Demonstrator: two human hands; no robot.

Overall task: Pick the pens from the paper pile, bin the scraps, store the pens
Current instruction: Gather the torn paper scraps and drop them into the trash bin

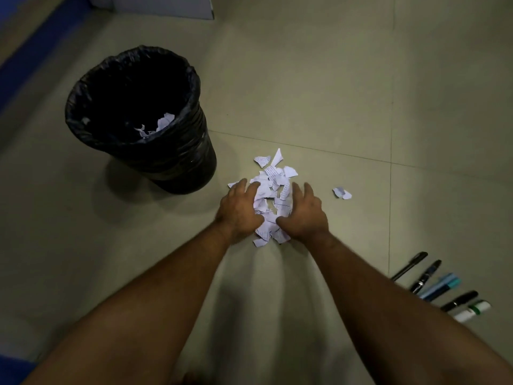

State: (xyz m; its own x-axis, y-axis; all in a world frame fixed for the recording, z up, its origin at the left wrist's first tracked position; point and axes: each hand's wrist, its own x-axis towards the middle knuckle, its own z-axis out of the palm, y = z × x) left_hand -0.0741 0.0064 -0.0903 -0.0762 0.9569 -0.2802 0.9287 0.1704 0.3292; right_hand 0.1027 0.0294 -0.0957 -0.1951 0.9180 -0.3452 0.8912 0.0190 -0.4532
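A pile of torn white paper scraps [270, 190] lies on the tiled floor in the middle of the head view. My left hand [240, 211] rests against the pile's left side and my right hand [304, 215] against its right side, fingers spread and cupped around the scraps. One stray scrap [342, 193] lies apart to the right. A bin with a black liner [177, 159] stands to the upper left, with a few scraps [158, 125] inside. Several pens [435, 282] lie in a row on the floor at the lower right.
A white marker with a green band [472, 311] ends the pen row. A white box edge [166, 6] shows at the top. A blue strip [25, 59] runs along the left. Tile joints cross the floor.
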